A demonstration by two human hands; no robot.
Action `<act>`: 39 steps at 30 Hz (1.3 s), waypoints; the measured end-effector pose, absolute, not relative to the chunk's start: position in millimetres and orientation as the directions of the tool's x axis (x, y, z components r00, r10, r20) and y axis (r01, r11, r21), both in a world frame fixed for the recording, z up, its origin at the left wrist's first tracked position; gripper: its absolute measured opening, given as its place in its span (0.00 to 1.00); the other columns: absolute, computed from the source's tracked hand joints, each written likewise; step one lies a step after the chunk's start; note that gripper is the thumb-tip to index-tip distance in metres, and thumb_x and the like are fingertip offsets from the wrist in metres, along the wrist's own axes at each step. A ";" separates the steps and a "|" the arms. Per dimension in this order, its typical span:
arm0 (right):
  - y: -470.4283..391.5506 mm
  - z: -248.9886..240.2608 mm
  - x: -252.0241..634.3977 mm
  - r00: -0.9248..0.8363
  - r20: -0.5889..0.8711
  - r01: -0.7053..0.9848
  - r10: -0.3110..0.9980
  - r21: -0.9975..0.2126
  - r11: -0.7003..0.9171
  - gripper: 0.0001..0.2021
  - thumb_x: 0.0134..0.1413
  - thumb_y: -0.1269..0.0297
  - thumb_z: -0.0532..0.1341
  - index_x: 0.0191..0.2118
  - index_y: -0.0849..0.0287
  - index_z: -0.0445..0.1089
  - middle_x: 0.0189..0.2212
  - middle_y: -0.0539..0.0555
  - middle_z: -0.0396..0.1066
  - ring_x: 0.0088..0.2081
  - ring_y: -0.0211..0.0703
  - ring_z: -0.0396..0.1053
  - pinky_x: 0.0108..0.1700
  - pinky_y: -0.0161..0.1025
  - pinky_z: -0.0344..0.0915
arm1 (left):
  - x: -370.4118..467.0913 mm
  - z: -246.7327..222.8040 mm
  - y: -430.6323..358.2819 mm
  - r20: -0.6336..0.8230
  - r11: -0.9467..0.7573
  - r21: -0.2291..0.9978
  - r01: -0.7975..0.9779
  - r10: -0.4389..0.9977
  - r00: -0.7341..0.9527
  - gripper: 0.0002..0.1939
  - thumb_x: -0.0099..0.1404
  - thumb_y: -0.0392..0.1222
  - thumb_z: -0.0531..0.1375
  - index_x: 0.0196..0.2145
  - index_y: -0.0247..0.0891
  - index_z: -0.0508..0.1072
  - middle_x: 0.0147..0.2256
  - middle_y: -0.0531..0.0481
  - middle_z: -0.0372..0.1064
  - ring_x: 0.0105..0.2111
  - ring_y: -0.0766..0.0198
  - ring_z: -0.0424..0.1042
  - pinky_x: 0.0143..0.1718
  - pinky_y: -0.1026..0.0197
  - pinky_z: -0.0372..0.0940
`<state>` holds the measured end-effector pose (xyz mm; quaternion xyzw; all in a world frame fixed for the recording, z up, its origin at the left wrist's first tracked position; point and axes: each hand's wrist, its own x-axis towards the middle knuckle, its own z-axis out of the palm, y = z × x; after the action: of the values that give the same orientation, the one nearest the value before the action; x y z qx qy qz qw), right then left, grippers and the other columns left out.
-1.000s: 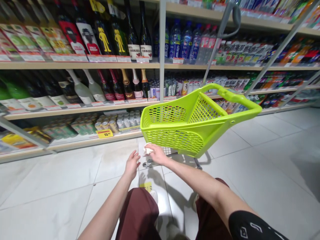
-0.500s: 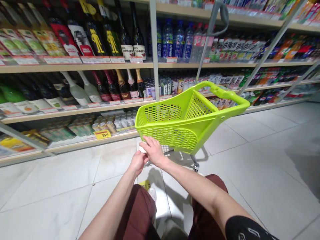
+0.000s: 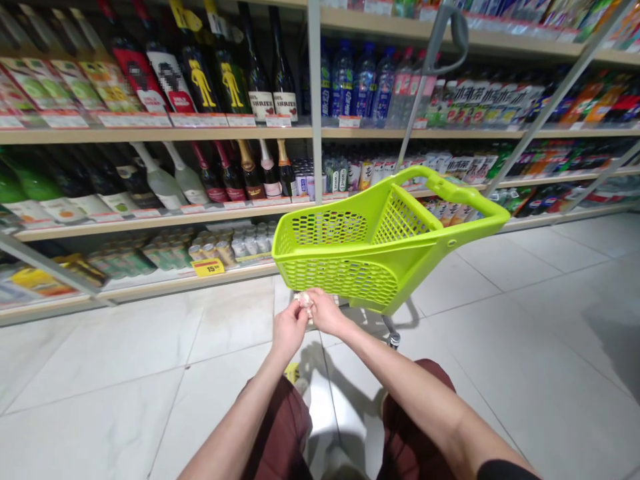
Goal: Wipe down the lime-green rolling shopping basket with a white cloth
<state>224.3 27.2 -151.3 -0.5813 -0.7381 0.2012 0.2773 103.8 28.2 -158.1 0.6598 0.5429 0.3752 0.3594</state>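
Close together in front of my knees, my left hand [image 3: 290, 329] and my right hand [image 3: 327, 312] both pinch a small crumpled whitish thing [image 3: 303, 301]. It looks soft, like a wad of tissue or wrapper, but is too small to tell exactly. Fingertips of both hands press on it from either side and hide part of it. Just above and behind my hands stands a lime-green shopping cart [image 3: 345, 250] with perforated walls. No contact between hands and cart can be made out.
Behind the cart, shelves [image 3: 200, 135] hold wine bottles [image 3: 260, 73], blue drink bottles [image 3: 363, 80] and cans [image 3: 213, 247]. A yellow price tag [image 3: 209, 267] hangs on the bottom shelf. A grey handle on a pole [image 3: 453, 40] rises behind the cart. White floor tiles [image 3: 125, 373] lie below.
My right hand has drawn down and its fingers have curled in, showing more of the whitish thing. Both hands sit slightly further right. The view has shifted a little; the cart looks unmoved.
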 end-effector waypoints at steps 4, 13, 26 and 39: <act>21.3 -162.3 221.0 -0.299 0.291 0.660 0.909 -0.624 0.418 0.31 0.46 0.68 0.57 0.58 0.64 0.50 0.57 0.62 0.51 0.58 0.48 0.48 0.56 0.46 0.51 | 97.6 -157.2 41.7 -0.168 0.148 0.982 0.117 0.968 0.186 0.12 0.47 0.40 0.56 0.31 0.36 0.71 0.20 0.55 0.67 0.22 0.66 0.64 0.28 0.64 0.59; 67.9 -162.8 231.4 -0.405 0.521 0.805 0.751 -0.185 0.563 0.17 0.58 0.72 0.49 0.52 0.56 0.60 0.55 0.52 0.58 0.61 0.45 0.42 0.59 0.49 0.48 | 64.9 -183.6 64.2 -0.302 0.294 0.943 0.154 0.953 0.032 0.21 0.46 0.43 0.58 0.41 0.37 0.69 0.45 0.44 0.67 0.42 0.58 0.68 0.39 0.58 0.63; 97.6 -216.9 233.6 -0.739 0.336 0.666 0.584 0.234 0.708 0.10 0.58 0.71 0.51 0.39 0.65 0.69 0.44 0.56 0.68 0.56 0.50 0.53 0.58 0.52 0.51 | 67.8 -208.8 70.3 -0.288 0.237 0.843 0.482 0.957 0.032 0.20 0.52 0.37 0.55 0.44 0.32 0.66 0.47 0.38 0.66 0.39 0.60 0.70 0.39 0.59 0.65; 97.7 -192.1 257.9 -0.632 0.515 0.737 0.579 0.170 0.654 0.14 0.58 0.73 0.49 0.48 0.65 0.64 0.52 0.58 0.61 0.61 0.48 0.43 0.59 0.53 0.47 | 98.4 -193.6 70.1 -0.101 -0.029 0.653 0.757 0.987 0.125 0.23 0.53 0.34 0.54 0.48 0.32 0.63 0.51 0.39 0.61 0.49 0.57 0.64 0.51 0.57 0.57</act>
<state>257.9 97.7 -192.1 -0.3720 -0.8841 -0.1858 0.2132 98.4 70.1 -193.6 0.6900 0.6318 0.1959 0.2938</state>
